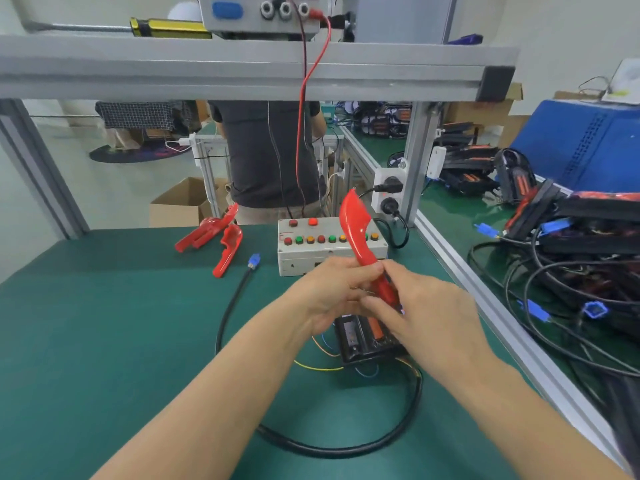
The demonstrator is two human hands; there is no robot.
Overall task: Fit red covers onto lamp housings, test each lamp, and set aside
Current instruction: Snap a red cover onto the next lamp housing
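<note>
Head view. My left hand and right hand meet just past centre, both gripping the lower end of a red cover. The cover rises from the hands toward 12 o'clock, tilted slightly left, its tip in front of the button box. Left fingers curl round the cover's narrow end from the 9 o'clock side; right fingers pinch it from 3 o'clock. Directly below the hands, at 6 o'clock from them, the black housing lies on the green mat, partly hidden by the right hand; thin coloured wires trail from its left side. A black cable loops round on the mat at 6 o'clock from the housing and runs up to a blue plug at 10 o'clock from the hands. Two spare covers lie on the mat at 10 o'clock, well apart from the hands. At 3 o'clock, beyond the aluminium rail, a heap of lamps and cables rests on the next bench.
</note>
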